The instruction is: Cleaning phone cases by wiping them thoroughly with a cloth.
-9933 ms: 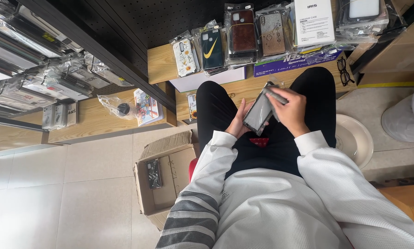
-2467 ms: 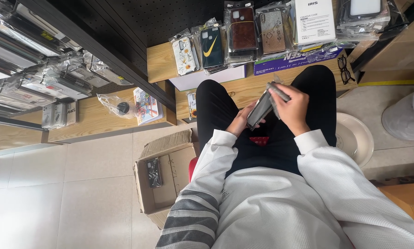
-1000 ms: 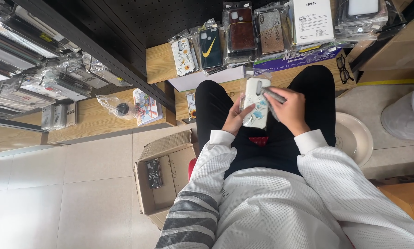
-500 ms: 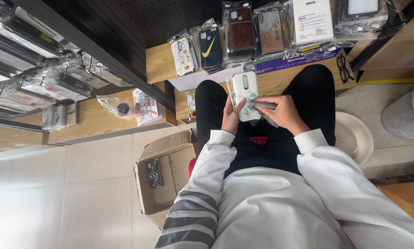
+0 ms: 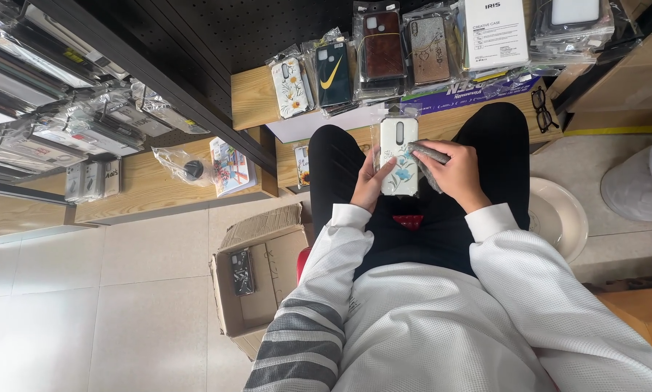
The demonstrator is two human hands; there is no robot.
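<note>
Far left, bagged phone cases (image 5: 86,134) hung in rows on a dark rack. On the floor below sat an open cardboard box (image 5: 257,279) holding one dark case (image 5: 242,271). Centre, over the lap, the left hand (image 5: 373,181) supported a white floral phone case (image 5: 399,157) by its left edge, fingers (image 5: 385,161) curled against it. The right hand (image 5: 453,174) touched the case's right edge, fingers pinching a crumpled clear plastic sleeve (image 5: 427,156). Beyond, packaged cases (image 5: 384,51) leaned on a wooden shelf (image 5: 257,98). Right, black glasses (image 5: 542,109) lay on the shelf.
</note>
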